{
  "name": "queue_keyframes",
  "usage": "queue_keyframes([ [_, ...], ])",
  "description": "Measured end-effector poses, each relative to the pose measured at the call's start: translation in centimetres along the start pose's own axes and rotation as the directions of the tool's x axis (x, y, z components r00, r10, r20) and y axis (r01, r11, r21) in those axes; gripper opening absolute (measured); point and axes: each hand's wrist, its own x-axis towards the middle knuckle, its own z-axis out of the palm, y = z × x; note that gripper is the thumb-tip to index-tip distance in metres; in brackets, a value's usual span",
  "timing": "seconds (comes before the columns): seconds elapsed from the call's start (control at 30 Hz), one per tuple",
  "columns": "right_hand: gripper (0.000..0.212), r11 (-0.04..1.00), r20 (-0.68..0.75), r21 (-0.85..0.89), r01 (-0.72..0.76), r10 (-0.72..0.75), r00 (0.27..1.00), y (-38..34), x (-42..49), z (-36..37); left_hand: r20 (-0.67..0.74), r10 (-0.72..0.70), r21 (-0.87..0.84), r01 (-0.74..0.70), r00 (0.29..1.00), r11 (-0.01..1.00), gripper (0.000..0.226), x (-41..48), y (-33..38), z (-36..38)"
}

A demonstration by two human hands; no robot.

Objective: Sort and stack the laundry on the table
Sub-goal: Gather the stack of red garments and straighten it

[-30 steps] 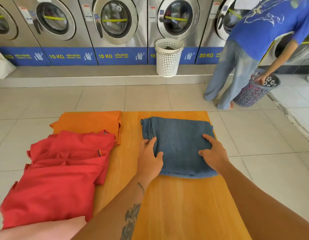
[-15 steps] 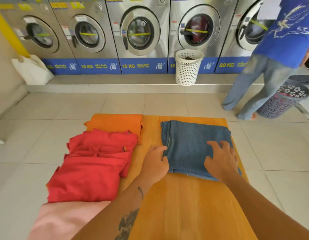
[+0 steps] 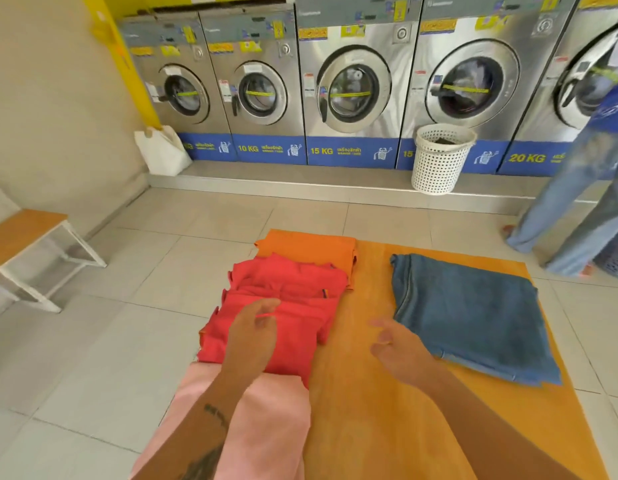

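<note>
Denim point(image 3: 470, 317) (thick, squarish fold) lies flat beside soft red shirts point(image 3: 286, 306).

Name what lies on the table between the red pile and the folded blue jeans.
Only bare orange tabletop between the red pile and the blue jeans, with the open right hand over its near end, seen from the head view.

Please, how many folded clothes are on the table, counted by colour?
Orange cloth: 1
Red clothes: 2, as far as the folds show
Pink cloth: 1
Blue jeans: 1
Total: 5
</note>
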Motion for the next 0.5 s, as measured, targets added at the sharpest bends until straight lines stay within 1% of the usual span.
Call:
queue_keyframes([
  [0.1, 0.041, 0.998, 0.041, 0.026, -0.065, 0.064, 0.997, -1.2, 0.0, 3.6, -0.016, -0.084, 0.009, 0.084, 0.996, 0.996, 0.035, 0.4, -3.8, -3.3],
  [0.17, 0.042, 0.990, 0.030, 0.076, -0.120, 0.118, 0.993, -2.1, 0.4, 5.9, 0.006, -0.096, 0.037, 0.096, 0.995, 0.995, 0.034, 1.2, -5.8, -5.0],
  [0.27, 0.040, 0.971, -0.043, 0.173, -0.166, 0.176, 0.984, -4.1, 1.7, 7.8, 0.049, -0.057, 0.035, 0.056, 0.997, 0.998, 0.035, 3.4, -6.9, -6.6],
  [0.37, 0.036, 0.930, -0.135, 0.307, -0.203, 0.254, 0.958, -6.1, 3.5, 8.0, 0.100, -0.015, 0.020, 0.013, 0.995, 1.000, 0.034, 6.8, -6.1, -7.6],
  [0.43, 0.033, 0.914, -0.195, 0.344, -0.213, 0.291, 0.937, -7.2, 4.8, 7.5, 0.115, 0.046, 0.028, -0.050, 0.992, 0.998, 0.034, 9.3, -5.2, -7.7],
  [0.5, 0.029, 0.910, -0.244, 0.359, -0.208, 0.307, 0.920, -8.2, 6.3, 6.8, 0.115, 0.070, 0.057, -0.077, 0.991, 0.995, 0.031, 12.2, -4.7, -7.4],
])
